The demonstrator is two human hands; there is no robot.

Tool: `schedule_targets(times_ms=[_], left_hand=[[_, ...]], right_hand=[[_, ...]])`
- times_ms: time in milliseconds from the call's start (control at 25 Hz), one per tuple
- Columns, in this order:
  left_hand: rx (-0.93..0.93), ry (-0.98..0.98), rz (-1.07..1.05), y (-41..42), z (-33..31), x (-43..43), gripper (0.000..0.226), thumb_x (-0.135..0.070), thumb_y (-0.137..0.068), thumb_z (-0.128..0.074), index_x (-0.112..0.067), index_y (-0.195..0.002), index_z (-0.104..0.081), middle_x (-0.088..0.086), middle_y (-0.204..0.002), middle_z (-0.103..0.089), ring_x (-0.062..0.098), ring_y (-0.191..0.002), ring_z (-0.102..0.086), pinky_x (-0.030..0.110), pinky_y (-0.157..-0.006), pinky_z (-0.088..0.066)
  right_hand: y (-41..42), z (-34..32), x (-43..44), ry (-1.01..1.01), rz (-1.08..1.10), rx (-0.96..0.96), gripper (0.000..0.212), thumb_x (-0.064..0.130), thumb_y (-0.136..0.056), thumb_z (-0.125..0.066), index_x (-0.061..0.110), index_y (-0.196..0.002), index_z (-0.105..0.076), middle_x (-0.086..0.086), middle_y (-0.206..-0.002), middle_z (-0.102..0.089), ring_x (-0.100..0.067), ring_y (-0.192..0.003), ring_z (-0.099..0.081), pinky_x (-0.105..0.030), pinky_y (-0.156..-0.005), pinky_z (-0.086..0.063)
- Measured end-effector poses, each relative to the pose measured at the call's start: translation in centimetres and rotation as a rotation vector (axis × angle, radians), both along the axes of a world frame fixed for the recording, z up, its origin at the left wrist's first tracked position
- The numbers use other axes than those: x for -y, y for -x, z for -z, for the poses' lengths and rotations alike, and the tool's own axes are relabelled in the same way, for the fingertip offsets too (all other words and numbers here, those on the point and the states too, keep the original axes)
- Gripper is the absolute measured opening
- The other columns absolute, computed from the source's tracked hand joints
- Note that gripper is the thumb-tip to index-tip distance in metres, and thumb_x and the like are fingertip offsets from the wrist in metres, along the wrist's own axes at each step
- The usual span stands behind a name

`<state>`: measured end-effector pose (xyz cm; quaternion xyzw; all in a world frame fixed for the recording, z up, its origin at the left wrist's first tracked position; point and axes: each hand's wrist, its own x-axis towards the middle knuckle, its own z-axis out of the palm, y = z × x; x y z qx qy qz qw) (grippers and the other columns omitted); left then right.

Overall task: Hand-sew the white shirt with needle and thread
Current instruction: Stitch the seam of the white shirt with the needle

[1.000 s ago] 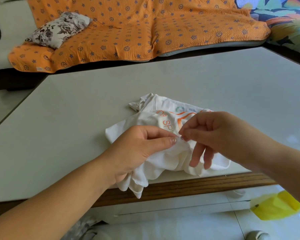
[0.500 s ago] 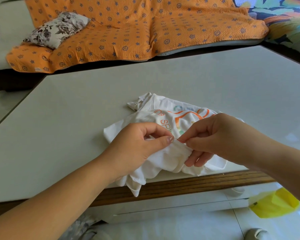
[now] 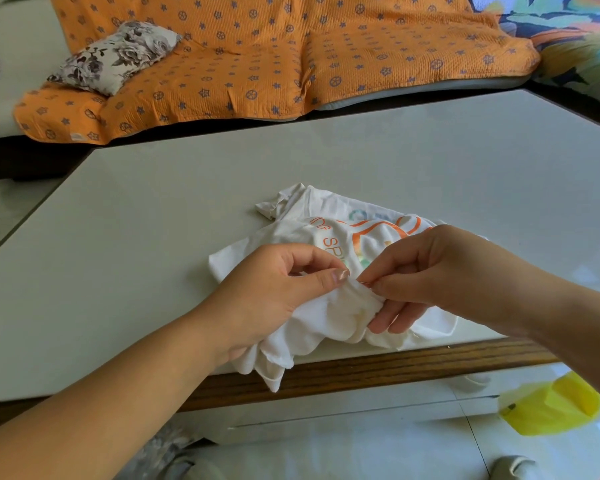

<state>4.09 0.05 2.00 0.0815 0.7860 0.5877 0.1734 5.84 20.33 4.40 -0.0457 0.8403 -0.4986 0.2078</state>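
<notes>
Head view. The white shirt (image 3: 329, 237) lies crumpled on the near edge of the pale table (image 3: 153, 220), its orange print facing up and one fold hanging over the wooden rim.

My left hand (image 3: 274, 296) pinches a raised fold of the shirt between thumb and forefinger, with the other fingers curled under the cloth. My right hand (image 3: 430, 271) meets it at that fold. Thumb and forefinger pinch what appears to be the needle (image 3: 365, 283), seen only as a thin dark sliver at the cloth. The lower fingers are extended and rest against the fabric beneath. I cannot make out the thread.

Beyond the table are an orange patterned cover (image 3: 291, 57) and a floral pillow (image 3: 115, 57). A yellow bag (image 3: 551, 407) lies on the floor at lower right.
</notes>
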Motion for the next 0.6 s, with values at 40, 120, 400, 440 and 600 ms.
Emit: schedule_targets(times_ms=[40,120,400,440,600], left_hand=[[0.028,-0.020,0.002,0.0,0.0,0.0,0.019,-0.036,-0.071,-0.071,-0.023,-0.084,-0.077,-0.001,-0.093,-0.077,0.014,-0.094,-0.071,0.030,-0.093,-0.053],[0.094,-0.065,0.009,0.0,0.0,0.0,0.019,-0.033,-0.070,-0.072,-0.022,-0.083,-0.077,0.001,-0.094,-0.077,0.013,-0.093,-0.071,0.031,-0.093,-0.052],[0.195,-0.165,-0.011,0.0,0.0,-0.2,0.016,-0.028,-0.066,-0.076,-0.020,-0.079,-0.077,0.004,-0.089,-0.075,0.014,-0.087,-0.070,0.031,-0.087,-0.051],[0.197,-0.170,-0.017,0.0,0.0,-0.2,0.016,-0.028,-0.065,-0.076,-0.020,-0.079,-0.077,0.004,-0.088,-0.075,0.014,-0.087,-0.070,0.030,-0.086,-0.051],[0.189,-0.176,-0.053,-0.1,0.3,-0.2,0.021,-0.030,-0.064,-0.078,-0.019,-0.082,-0.077,0.005,-0.090,-0.075,0.016,-0.088,-0.071,0.031,-0.087,-0.052]], right_hand=[[0.1,0.1,-0.1,0.025,-0.001,0.009,0.021,0.007,-0.089,-0.058,0.020,-0.087,-0.075,-0.009,-0.074,-0.076,-0.023,-0.072,-0.074,-0.028,-0.079,-0.055],[0.2,0.3,-0.2,0.061,-0.007,0.017,0.019,0.008,-0.091,-0.059,0.020,-0.089,-0.074,-0.011,-0.075,-0.076,-0.026,-0.073,-0.074,-0.032,-0.082,-0.055],[0.1,1.1,0.4,0.159,0.031,0.004,0.017,0.009,-0.089,-0.063,0.018,-0.083,-0.075,-0.016,-0.077,-0.073,-0.029,-0.072,-0.073,-0.030,-0.063,-0.058],[0.1,1.2,0.5,0.170,0.052,0.003,0.016,0.008,-0.088,-0.064,0.018,-0.082,-0.076,-0.018,-0.077,-0.072,-0.028,-0.070,-0.073,-0.029,-0.059,-0.057],[0.3,1.6,0.7,0.157,0.120,-0.005,0.014,0.011,-0.085,-0.068,0.020,-0.082,-0.078,-0.017,-0.072,-0.072,-0.026,-0.066,-0.072,-0.026,-0.062,-0.059]])
